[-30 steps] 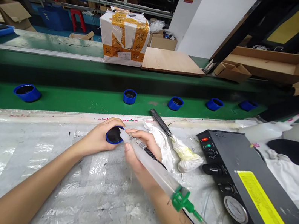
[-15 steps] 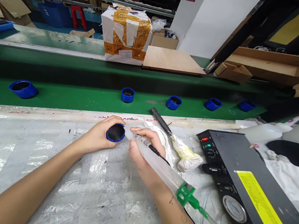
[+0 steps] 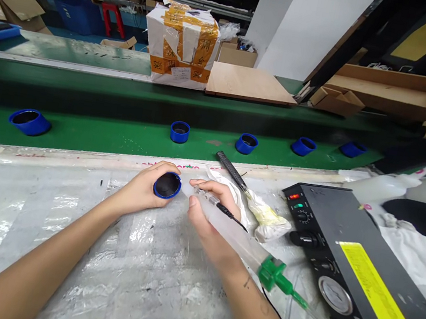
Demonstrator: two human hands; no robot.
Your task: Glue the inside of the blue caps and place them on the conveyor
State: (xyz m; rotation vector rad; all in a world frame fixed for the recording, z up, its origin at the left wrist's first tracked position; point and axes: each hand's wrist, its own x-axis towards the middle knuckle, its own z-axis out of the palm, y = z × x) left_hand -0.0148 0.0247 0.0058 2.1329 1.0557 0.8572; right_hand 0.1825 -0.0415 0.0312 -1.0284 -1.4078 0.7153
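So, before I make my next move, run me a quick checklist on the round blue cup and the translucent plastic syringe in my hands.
1. Left hand gripping the round blue cup with a dark interior: ok.
2. Right hand gripping the translucent plastic syringe: ok.
3. Green plastic fitting seated on the syringe's rear end: looks ok.
4. Black rectangular control box with a yellow label, red and green indicators lit: looks ok.
5. Syringe tip clear of the cup's rim: cannot tell, they're very close.
6. Cup's contents: cannot tell, too dark inside.
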